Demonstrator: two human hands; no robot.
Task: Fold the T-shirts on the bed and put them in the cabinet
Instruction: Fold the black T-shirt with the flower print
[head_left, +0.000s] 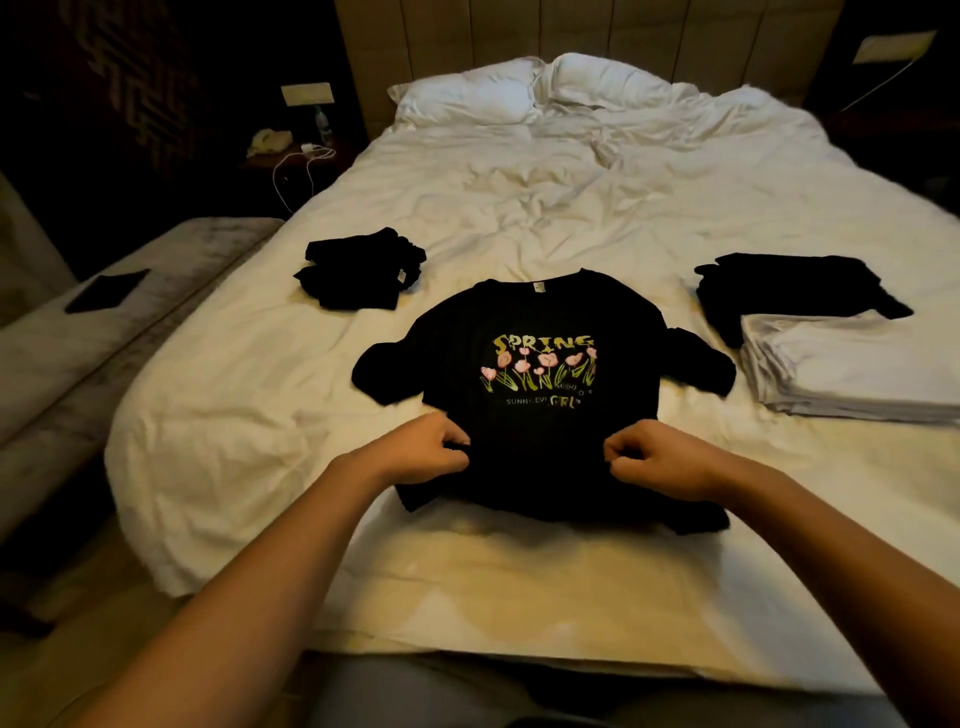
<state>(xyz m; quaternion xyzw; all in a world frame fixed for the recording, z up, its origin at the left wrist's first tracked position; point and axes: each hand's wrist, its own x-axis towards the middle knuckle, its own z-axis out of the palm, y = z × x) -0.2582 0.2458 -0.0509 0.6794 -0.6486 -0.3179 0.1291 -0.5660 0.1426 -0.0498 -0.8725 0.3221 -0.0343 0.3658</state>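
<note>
A black T-shirt with a pink flower print and the word SPRING lies face up on the white bed, sleeves spread. My left hand pinches the shirt's fabric low on its left side. My right hand pinches it low on the right side. A folded black shirt sits on the bed to the far left. To the right, another black garment lies spread and partly under a stack of white folded cloth.
Two white pillows lie at the headboard. A grey bench with a dark flat object stands left of the bed. A nightstand with a bottle and white cable is at the back left. No cabinet is in view.
</note>
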